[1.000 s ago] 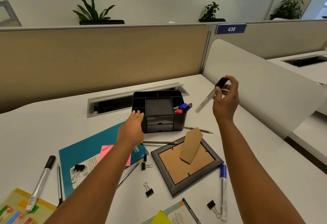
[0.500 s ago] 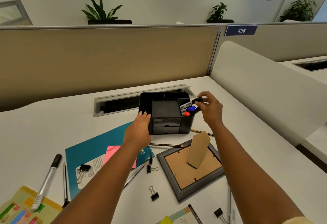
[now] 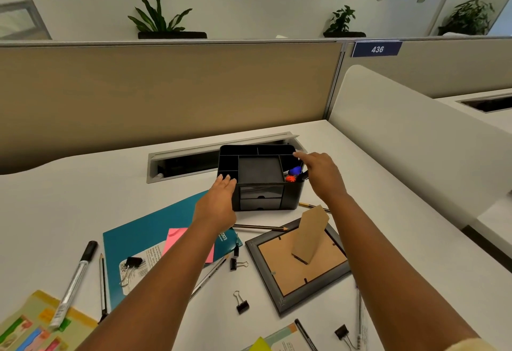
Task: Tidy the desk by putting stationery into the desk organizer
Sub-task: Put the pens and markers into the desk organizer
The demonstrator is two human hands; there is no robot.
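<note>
A black desk organizer (image 3: 260, 190) with two small drawers stands in the middle of the white desk. Its right compartment holds markers (image 3: 296, 173) with blue, orange and black caps. My left hand (image 3: 220, 202) rests flat against the organizer's left front corner, fingers straight. My right hand (image 3: 318, 170) hovers over the right compartment with fingers extended, holding nothing. Loose on the desk lie a black-capped marker (image 3: 73, 281), a pencil (image 3: 103, 287), another pencil (image 3: 260, 227), binder clips (image 3: 241, 302) and pink sticky notes (image 3: 177, 240).
A teal folder (image 3: 144, 242) lies at left under my left forearm. A picture frame (image 3: 299, 262) lies face down at right with its stand up. A cable tray slot (image 3: 182, 159) opens behind the organizer. A white divider (image 3: 410, 140) bounds the right side. Papers lie near the front edge.
My right hand carried a black-capped marker down into the organizer's right compartment and let it go. Now it is empty above that compartment. My left hand stayed on the organizer.
</note>
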